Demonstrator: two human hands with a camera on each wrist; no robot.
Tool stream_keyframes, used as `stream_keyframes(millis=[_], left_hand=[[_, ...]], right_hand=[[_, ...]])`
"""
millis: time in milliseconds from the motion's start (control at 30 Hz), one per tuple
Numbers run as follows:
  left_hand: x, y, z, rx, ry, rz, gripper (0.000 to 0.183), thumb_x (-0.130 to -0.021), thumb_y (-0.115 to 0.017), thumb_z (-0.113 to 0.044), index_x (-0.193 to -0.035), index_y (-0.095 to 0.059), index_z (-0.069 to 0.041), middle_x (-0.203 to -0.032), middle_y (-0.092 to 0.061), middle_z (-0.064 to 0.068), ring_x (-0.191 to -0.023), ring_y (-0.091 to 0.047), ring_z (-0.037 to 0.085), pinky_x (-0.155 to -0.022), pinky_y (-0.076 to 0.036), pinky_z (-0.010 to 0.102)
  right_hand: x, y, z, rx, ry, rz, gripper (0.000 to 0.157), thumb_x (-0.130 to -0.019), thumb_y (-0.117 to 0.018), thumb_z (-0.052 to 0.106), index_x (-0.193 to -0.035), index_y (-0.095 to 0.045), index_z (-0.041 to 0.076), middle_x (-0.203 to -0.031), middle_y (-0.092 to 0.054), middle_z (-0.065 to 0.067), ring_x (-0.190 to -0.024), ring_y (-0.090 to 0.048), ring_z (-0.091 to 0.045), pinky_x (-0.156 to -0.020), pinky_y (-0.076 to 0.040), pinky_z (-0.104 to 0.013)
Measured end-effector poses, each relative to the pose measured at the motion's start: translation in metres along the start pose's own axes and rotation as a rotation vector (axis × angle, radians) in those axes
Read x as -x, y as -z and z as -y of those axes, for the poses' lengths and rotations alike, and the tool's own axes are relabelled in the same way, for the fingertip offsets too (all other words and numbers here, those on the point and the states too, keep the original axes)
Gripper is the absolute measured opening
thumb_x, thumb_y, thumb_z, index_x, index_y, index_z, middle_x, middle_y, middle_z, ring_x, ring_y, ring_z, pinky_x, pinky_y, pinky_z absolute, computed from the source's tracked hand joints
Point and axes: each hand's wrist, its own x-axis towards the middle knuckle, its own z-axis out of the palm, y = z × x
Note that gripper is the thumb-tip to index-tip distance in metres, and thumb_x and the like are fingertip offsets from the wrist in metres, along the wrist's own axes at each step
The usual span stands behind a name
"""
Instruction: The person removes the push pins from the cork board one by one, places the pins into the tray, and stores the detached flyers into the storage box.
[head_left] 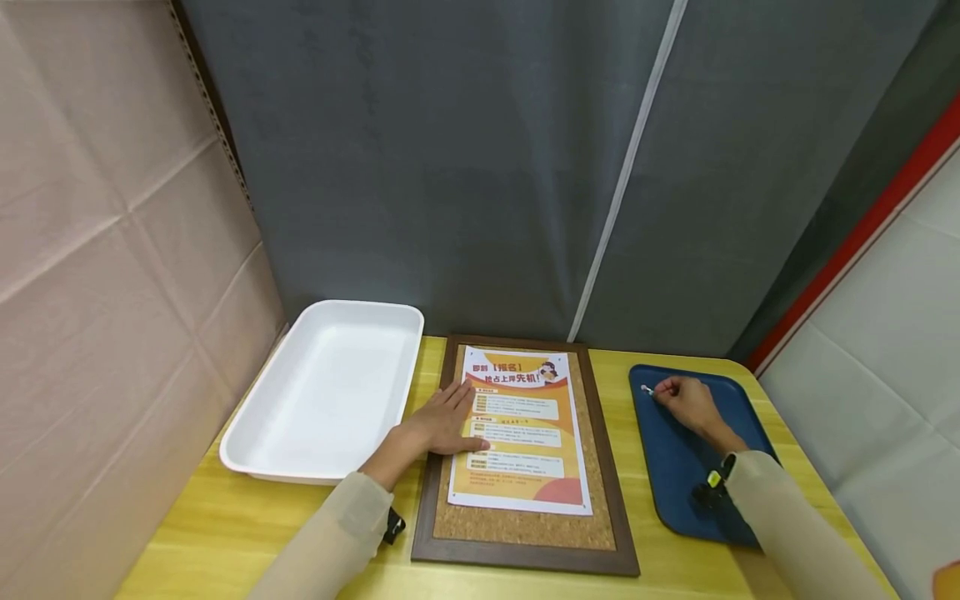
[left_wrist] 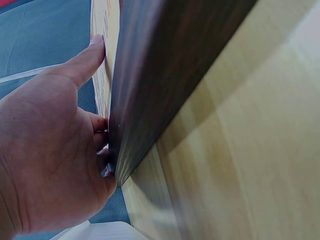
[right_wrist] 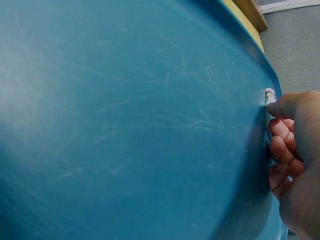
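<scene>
A printed orange-and-white sheet (head_left: 517, 492) lies on a cork board (head_left: 525, 532) with a dark brown frame (head_left: 525, 560). Spread across the sheet's left edge and the frame, my left hand (head_left: 438, 423) rests with straight fingers and its thumb on the paper. In the left wrist view, the fingers reach over the frame's side. Over at the blue tray (head_left: 678, 504), my right hand (head_left: 688, 404) pinches a small white push pin (right_wrist: 270, 93) between thumb and index finger, close to the tray surface near its upper left. The other fingers are curled in.
To the left of the board stands a large white tray (head_left: 251, 462) with raised sides. All sit on a yellow wood-grain table (head_left: 202, 533). A grey curtain (head_left: 450, 167) hangs behind, with pale sheeting (head_left: 97, 275) at the left and a red strip (head_left: 862, 233) at the right.
</scene>
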Motion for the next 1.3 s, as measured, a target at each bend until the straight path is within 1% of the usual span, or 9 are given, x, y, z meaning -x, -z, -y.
stream_keyframes(millis=[200, 400, 533, 667, 867, 933, 1067, 1167, 1300], left_hand=[[-0.002, 0.0, 0.0, -0.001, 0.002, 0.008, 0.099, -0.102, -0.06, -0.06, -0.167, -0.019, 0.003, -0.176, -0.012, 0.02, -0.164, -0.011, 0.038, -0.131, -0.015, 0.051], [-0.002, 0.001, 0.001, -0.021, 0.01, 0.006, 0.102, -0.101, -0.057, -0.066, -0.168, -0.018, 0.001, -0.177, -0.012, 0.018, -0.164, -0.012, 0.035, -0.131, -0.016, 0.05], [-0.001, 0.003, 0.0, -0.023, 0.009, 0.002, 0.103, -0.101, -0.058, -0.067, -0.168, -0.019, 0.001, -0.177, -0.012, 0.018, -0.164, -0.013, 0.035, -0.131, -0.018, 0.051], [-0.001, 0.005, -0.001, -0.002, 0.003, -0.005, 0.102, -0.101, -0.061, -0.064, -0.168, -0.021, 0.001, -0.177, -0.01, 0.019, -0.164, -0.011, 0.036, -0.131, -0.018, 0.053], [-0.001, 0.005, -0.002, 0.023, -0.003, -0.008, 0.1, -0.101, -0.06, -0.064, -0.168, -0.022, -0.001, -0.177, -0.006, 0.019, -0.164, -0.008, 0.035, -0.131, -0.017, 0.054], [0.0, 0.006, -0.002, 0.045, -0.02, -0.03, 0.098, -0.101, -0.062, -0.061, -0.168, -0.023, -0.001, -0.176, -0.009, 0.022, -0.164, -0.012, 0.037, -0.13, -0.018, 0.055], [-0.002, 0.007, -0.001, 0.08, -0.038, -0.113, 0.092, -0.101, -0.067, -0.053, -0.166, -0.029, 0.001, -0.173, -0.019, 0.026, -0.161, -0.02, 0.04, -0.129, -0.024, 0.055], [-0.005, 0.007, 0.0, 0.118, -0.023, -0.184, 0.089, -0.101, -0.071, -0.047, -0.164, -0.032, 0.002, -0.171, -0.023, 0.028, -0.159, -0.026, 0.042, -0.126, -0.03, 0.054], [-0.007, 0.009, 0.0, 0.233, -0.002, -0.26, 0.09, -0.1, -0.075, -0.04, -0.165, -0.03, 0.002, -0.17, -0.023, 0.03, -0.157, -0.028, 0.046, -0.123, -0.034, 0.057]], right_hand=[[0.001, 0.002, 0.0, -0.016, -0.015, -0.004, 0.01, -0.097, -0.072, 0.009, -0.095, -0.073, -0.001, -0.084, -0.071, -0.008, -0.072, -0.059, -0.018, -0.066, -0.045, -0.028], [0.002, 0.004, 0.003, -0.037, -0.026, -0.02, 0.011, -0.098, -0.072, 0.01, -0.097, -0.073, -0.001, -0.087, -0.072, -0.01, -0.073, -0.059, -0.017, -0.064, -0.045, -0.026], [0.002, 0.004, 0.007, -0.038, -0.009, -0.058, 0.011, -0.099, -0.073, 0.011, -0.099, -0.073, -0.001, -0.089, -0.073, -0.011, -0.075, -0.06, -0.018, -0.065, -0.046, -0.025], [0.001, 0.002, 0.016, -0.034, 0.016, -0.082, 0.013, -0.099, -0.072, 0.01, -0.105, -0.072, -0.002, -0.092, -0.073, -0.013, -0.077, -0.062, -0.019, -0.065, -0.048, -0.024], [0.003, 0.0, 0.04, -0.051, 0.019, -0.049, 0.023, -0.1, -0.072, 0.014, -0.114, -0.071, -0.005, -0.098, -0.073, -0.016, -0.083, -0.065, -0.021, -0.067, -0.05, -0.026], [0.004, -0.001, 0.05, -0.067, 0.024, -0.031, 0.026, -0.1, -0.072, 0.013, -0.118, -0.07, -0.006, -0.101, -0.073, -0.017, -0.086, -0.066, -0.022, -0.068, -0.05, -0.026], [0.004, -0.003, 0.069, -0.095, 0.056, 0.015, 0.032, -0.101, -0.071, 0.011, -0.126, -0.067, -0.008, -0.109, -0.073, -0.02, -0.092, -0.07, -0.027, -0.07, -0.053, -0.026], [0.007, -0.005, 0.083, -0.112, 0.078, 0.064, 0.039, -0.101, -0.07, 0.011, -0.133, -0.063, -0.01, -0.117, -0.072, -0.025, -0.1, -0.072, -0.034, -0.074, -0.056, -0.029], [0.012, -0.007, 0.098, -0.154, 0.076, 0.135, 0.048, -0.101, -0.07, 0.011, -0.141, -0.057, -0.011, -0.129, -0.067, -0.029, -0.11, -0.07, -0.039, -0.08, -0.06, -0.036]])
